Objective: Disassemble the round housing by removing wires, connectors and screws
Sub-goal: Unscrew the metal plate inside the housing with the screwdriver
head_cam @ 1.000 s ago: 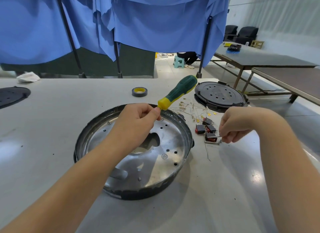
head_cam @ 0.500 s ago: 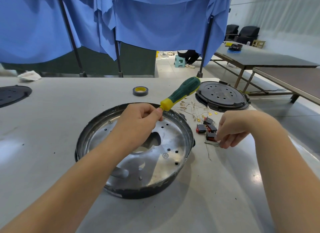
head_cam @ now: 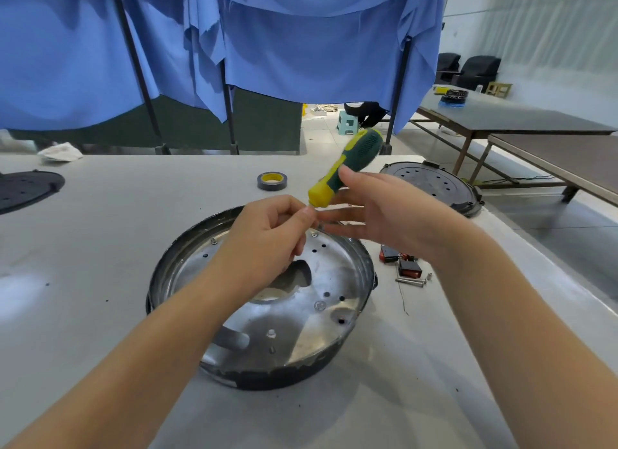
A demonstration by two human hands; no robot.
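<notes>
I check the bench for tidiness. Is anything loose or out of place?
Yes. Loose screws and red switch parts lie scattered on the table right of the round housing, uncontained, where they could roll away.

At your twelve o'clock hang draped blue cloth curtains (head_cam: 301,47) on dark poles, while at two o'clock stand long dark-topped metal-legged tables (head_cam: 521,117) and black armchairs (head_cam: 478,69) beside a white wall.
</notes>
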